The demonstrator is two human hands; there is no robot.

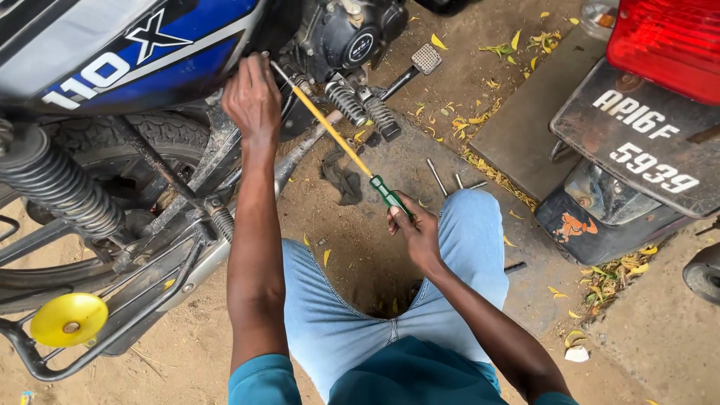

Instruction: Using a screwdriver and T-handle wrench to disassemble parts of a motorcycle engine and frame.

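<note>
- The right hand [417, 229], at the centre of the frame, is clenched around the green handle of a long screwdriver [337, 142]; if this grip loosens, the tool may twist out.
- The left hand [253, 101], upper left of centre, has its fingers curled at the motorcycle [112, 52] frame by the tip; I cannot tell what it grasps, and a slipping tip could jab those fingers.
- The yellow shaft slants up-left towards the engine [349, 34]; pushed off-line, it could bend.
- Loose metal rods [437, 177] lie on the dirt ground [360, 240] just beside the knee and could get kicked away.
</note>
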